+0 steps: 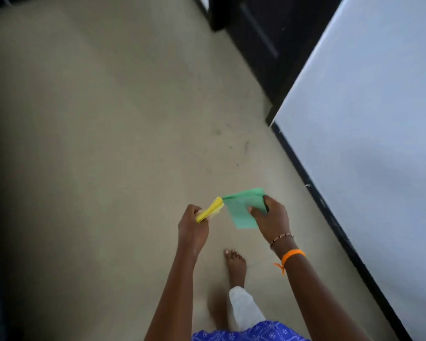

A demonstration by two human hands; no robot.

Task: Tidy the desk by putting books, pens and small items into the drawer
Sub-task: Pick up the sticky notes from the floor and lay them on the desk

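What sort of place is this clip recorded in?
Probably an indoor room, home or office; hard to say more. It shows a plain beige floor, a white wall with dark skirting, and a bare foot.

Looks like a room indoors, most likely in a home, though that's hard to pin down from here. Underfoot there's a plain beige floor [103, 134], smooth and a little scuffed with a few small marks. A bare foot [235, 267] steps across it, which leans toward a house rather than a workplace. On the right runs a pale wall [379, 119] with a dark skirting strip [330, 217] along its base, and at the top stands some dark furniture [253, 33], too blurred to identify.
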